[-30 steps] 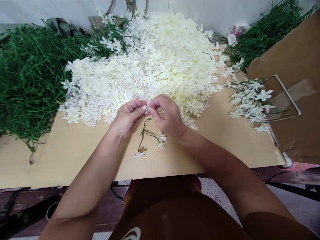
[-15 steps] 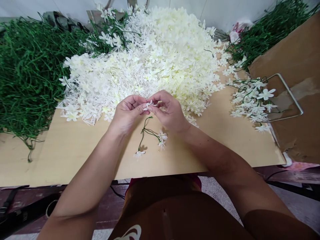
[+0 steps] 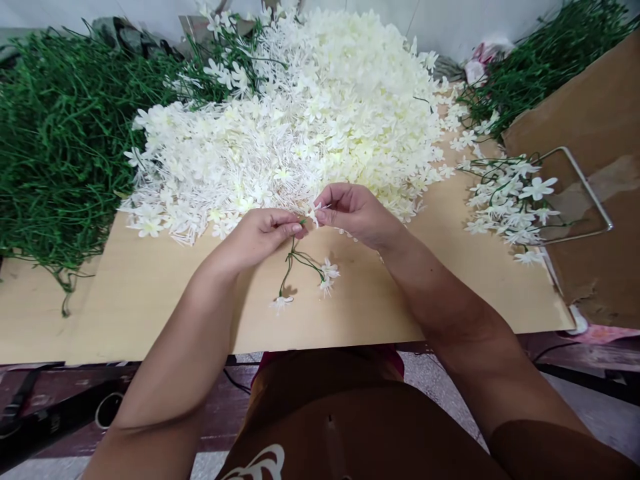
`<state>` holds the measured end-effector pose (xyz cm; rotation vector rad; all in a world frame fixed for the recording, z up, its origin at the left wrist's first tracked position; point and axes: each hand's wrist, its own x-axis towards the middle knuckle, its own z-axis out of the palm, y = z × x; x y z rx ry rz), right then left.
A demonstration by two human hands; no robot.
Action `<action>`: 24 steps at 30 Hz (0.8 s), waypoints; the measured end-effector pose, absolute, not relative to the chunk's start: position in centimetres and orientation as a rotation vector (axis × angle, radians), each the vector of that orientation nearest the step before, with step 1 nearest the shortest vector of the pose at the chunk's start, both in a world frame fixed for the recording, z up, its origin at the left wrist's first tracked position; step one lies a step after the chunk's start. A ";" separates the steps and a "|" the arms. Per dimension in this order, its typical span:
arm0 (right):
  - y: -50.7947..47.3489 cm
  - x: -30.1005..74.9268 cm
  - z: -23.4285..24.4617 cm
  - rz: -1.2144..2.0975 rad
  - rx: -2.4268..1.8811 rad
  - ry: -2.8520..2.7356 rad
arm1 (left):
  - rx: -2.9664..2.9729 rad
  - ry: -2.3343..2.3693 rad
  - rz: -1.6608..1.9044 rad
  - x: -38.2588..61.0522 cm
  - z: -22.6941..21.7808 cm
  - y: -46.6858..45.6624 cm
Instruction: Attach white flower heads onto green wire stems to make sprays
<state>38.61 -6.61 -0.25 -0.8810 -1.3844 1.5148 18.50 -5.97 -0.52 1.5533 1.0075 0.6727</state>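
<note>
Between the fingertips of my right hand [image 3: 357, 215] is a small white artificial flower [image 3: 315, 215], pinched. My left hand [image 3: 267, 235], also closed, grips the tip of a green plastic stem [image 3: 302, 221] right beside that flower. Whether stem and flower touch I cannot tell. Below my hands, a branched green stem [image 3: 301, 259] lies over the board with white flowers on its ends; one bloom [image 3: 283, 301] points to the front and a pair [image 3: 328, 275] sits to the right. Just beyond my fingers rises a big heap of loose white flowers [image 3: 280, 153].
Green stems [image 3: 65, 140] are piled at the left, with more stems [image 3: 545, 67] at the back right. Finished-looking flower sprigs [image 3: 515, 200] lie at the right near a metal wire handle [image 3: 585, 183] and a cardboard box [image 3: 600, 133]. The tan board [image 3: 165, 300] ends close to my body.
My hands, close together around a flower before, have drawn slightly apart. A green stem tip now shows in my left fingers, while the flower is in my right.
</note>
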 end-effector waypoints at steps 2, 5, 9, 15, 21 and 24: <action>-6.7 38.5 -0.5 1.571 -0.875 -1.344 | 1.576 0.978 0.675 18.5 -0.5 -5.9; -6.7 38.4 -0.9 1.640 -0.877 -1.271 | 1.547 0.952 0.691 18.7 -0.6 -6.0; -6.7 38.4 -1.0 1.692 -0.874 -1.204 | 1.488 0.939 0.750 19.1 -0.9 -5.9; -6.6 38.8 -0.9 1.704 -0.873 -1.133 | 1.416 0.877 0.826 19.4 -1.5 -6.0; -6.8 38.6 -0.8 1.699 -0.905 -1.203 | 1.467 0.858 0.808 19.7 -1.4 -6.4; -6.9 38.6 -0.8 1.618 -0.944 -1.241 | 1.484 0.895 0.783 19.6 -1.4 -6.6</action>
